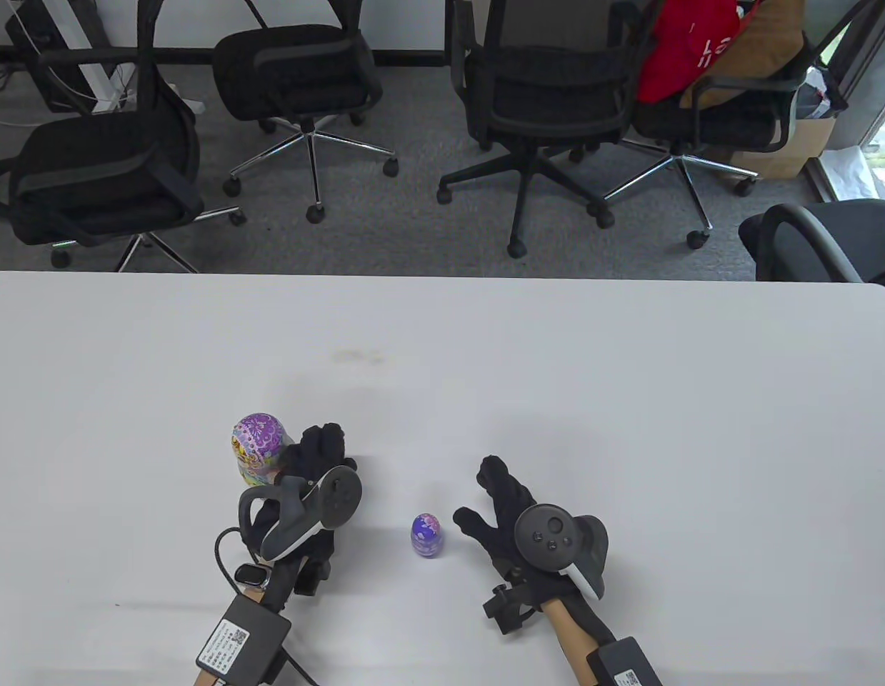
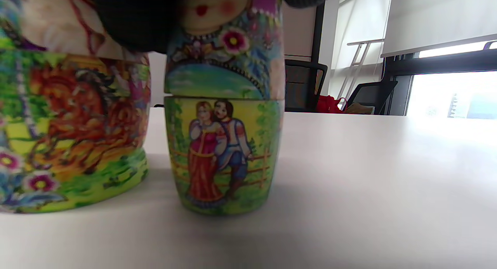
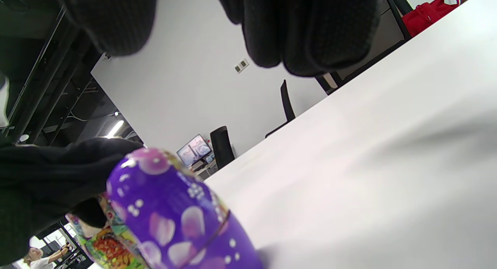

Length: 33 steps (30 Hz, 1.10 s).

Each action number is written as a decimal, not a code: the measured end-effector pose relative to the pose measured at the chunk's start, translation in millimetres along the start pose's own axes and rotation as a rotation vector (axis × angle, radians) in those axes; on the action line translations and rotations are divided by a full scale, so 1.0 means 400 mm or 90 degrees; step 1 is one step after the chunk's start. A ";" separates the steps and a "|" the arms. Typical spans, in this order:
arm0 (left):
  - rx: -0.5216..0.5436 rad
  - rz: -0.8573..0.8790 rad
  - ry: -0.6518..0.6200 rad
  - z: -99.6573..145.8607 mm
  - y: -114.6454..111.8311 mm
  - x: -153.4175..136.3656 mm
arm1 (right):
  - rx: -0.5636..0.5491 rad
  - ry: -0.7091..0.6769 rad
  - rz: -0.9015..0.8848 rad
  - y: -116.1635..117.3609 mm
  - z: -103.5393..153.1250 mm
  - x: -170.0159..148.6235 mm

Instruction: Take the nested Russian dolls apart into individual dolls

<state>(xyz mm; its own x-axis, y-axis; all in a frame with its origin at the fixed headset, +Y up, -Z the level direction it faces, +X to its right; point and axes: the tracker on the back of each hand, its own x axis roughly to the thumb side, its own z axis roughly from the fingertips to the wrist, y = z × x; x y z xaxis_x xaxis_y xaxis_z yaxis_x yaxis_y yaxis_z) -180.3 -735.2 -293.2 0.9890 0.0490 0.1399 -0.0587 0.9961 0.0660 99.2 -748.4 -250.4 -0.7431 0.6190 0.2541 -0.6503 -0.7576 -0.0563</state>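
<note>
Through the left wrist camera I see two painted dolls standing upright on the white worktop (image 2: 369, 176). The middle doll (image 2: 223, 152) faces me: a couple by a fence on its yellow-green lower half, a rosy-cheeked face and flowers on the upper half, with a visible seam between the halves. Just beside it on the view's left stands a larger doll (image 2: 70, 137), blurred, painted with orange horses over green. My left hand's gloved fingers (image 2: 132, 20) hang in from the top, covering the tops of both dolls. Behind, I see a dark chair (image 2: 304, 86) and bright windows (image 2: 446, 90).
</note>
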 end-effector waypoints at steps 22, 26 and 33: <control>0.045 0.102 -0.120 0.056 0.116 0.111 | 0.002 0.008 0.001 -0.001 -0.001 -0.006; -0.027 0.165 -0.165 0.062 0.095 0.151 | 0.004 0.008 0.003 -0.001 -0.001 -0.006; -0.152 0.211 -0.221 0.064 0.027 0.202 | 0.007 0.010 0.006 0.001 -0.002 -0.008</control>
<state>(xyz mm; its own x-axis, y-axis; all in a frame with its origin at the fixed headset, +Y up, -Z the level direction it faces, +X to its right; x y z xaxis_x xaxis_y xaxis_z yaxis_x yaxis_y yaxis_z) -104.6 -722.4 -255.8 0.8172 0.3763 0.4366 -0.2866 0.9225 -0.2587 101.3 -750.8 -251.8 -0.7516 0.6148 0.2389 -0.6414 -0.7657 -0.0474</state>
